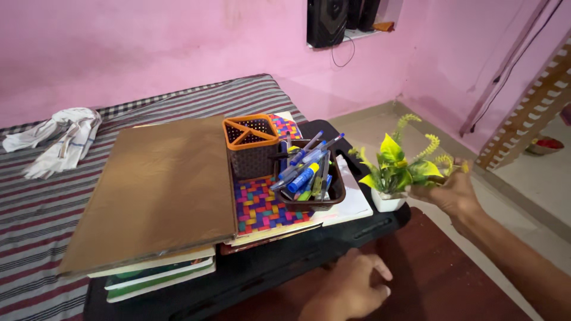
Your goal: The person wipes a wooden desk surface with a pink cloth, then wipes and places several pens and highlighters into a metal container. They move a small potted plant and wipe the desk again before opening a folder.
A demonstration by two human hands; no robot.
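My right hand (450, 191) grips a small artificial plant (399, 168) with green and yellow leaves in a white pot, held at the right corner of a black desk (369, 227). My left hand (351, 289) rests low at the desk's front edge, fingers loosely curled, holding nothing. Left of the plant a dark tray (313, 195) holds several pens and markers. An orange-rimmed mesh pen holder (251, 146) stands empty behind it.
A large brown board (156, 189) lies on stacked books (156, 273). A colourful woven mat (264, 205) sits under the holders. Behind is a striped bed (35, 220) with a white cloth (56, 139). A black speaker (326, 22) hangs on the pink wall.
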